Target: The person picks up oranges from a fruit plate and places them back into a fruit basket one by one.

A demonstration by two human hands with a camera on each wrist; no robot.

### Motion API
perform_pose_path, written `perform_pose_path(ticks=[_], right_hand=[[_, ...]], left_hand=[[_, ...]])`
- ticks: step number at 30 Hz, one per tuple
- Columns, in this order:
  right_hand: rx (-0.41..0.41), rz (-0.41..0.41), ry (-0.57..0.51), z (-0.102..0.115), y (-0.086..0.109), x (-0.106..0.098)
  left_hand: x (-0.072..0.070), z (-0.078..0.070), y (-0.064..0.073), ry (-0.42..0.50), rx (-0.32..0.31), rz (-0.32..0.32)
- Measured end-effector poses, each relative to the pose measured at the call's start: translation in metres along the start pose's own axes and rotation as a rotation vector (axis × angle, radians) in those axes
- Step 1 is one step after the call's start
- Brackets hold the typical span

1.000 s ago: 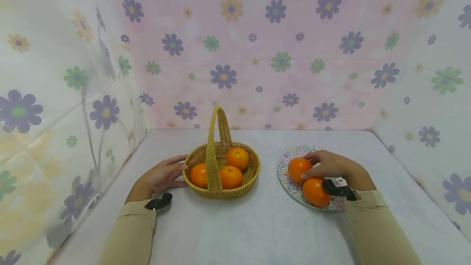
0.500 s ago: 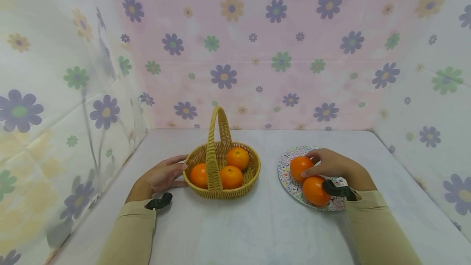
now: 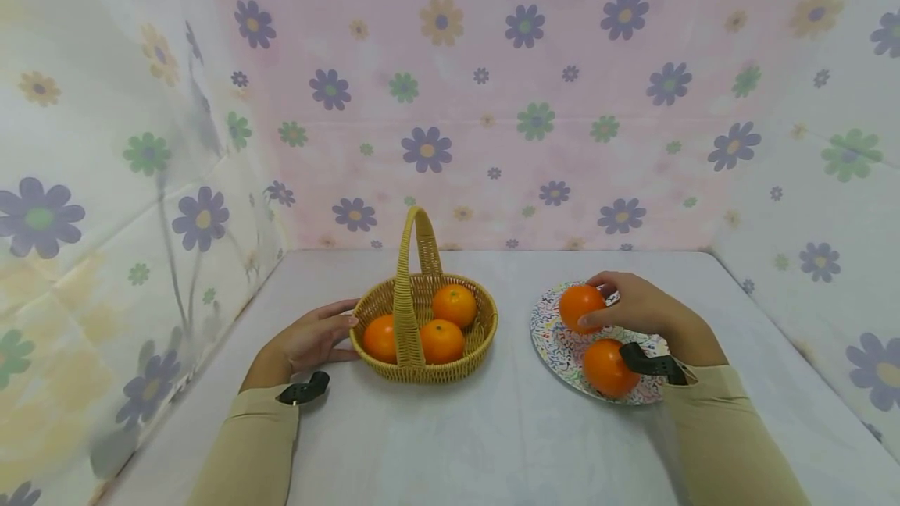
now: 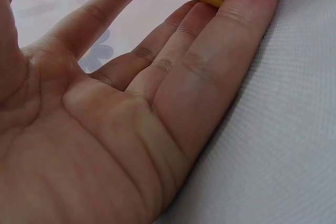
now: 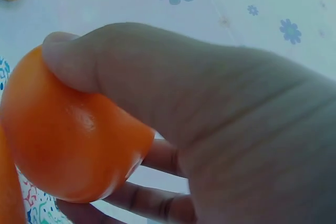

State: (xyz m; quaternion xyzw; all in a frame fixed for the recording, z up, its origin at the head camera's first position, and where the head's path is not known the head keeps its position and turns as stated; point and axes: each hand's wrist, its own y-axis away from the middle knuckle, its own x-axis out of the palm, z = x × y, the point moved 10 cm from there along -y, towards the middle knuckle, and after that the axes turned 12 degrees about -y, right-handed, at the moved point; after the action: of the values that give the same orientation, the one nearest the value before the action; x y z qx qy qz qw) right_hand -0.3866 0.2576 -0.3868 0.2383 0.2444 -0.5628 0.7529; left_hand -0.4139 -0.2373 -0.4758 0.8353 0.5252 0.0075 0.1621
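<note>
Orange being held over the patterned plate

Desk covered in pale cloth is being enclosed on three sides by flower-printed sheeting, pink at the back and whitish at the sides. A wicker basket with an upright handle is being shown near the middle, three oranges lying in it. A patterned plate is being shown to its right, with one orange resting on its near part. The right hand is being held over the plate's far part; its fingers and thumb are being curled around a second orange. The left hand is being rested on the desk, its straight fingers being laid against the basket's left side.
</note>
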Motion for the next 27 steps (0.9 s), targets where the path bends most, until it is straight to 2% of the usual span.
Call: perform_pose_path(ticks=[7,27], right_hand=[[-0.02,-0.041,-0.028,0.011,0.004,-0.006],[-0.098,-0.139,-0.024,0.041,0.013,-0.018]], left_hand=[[0.0,0.001,0.001,-0.005,0.003,-0.007],[-0.002,0.003,-0.004,0.009,-0.005,-0.017]])
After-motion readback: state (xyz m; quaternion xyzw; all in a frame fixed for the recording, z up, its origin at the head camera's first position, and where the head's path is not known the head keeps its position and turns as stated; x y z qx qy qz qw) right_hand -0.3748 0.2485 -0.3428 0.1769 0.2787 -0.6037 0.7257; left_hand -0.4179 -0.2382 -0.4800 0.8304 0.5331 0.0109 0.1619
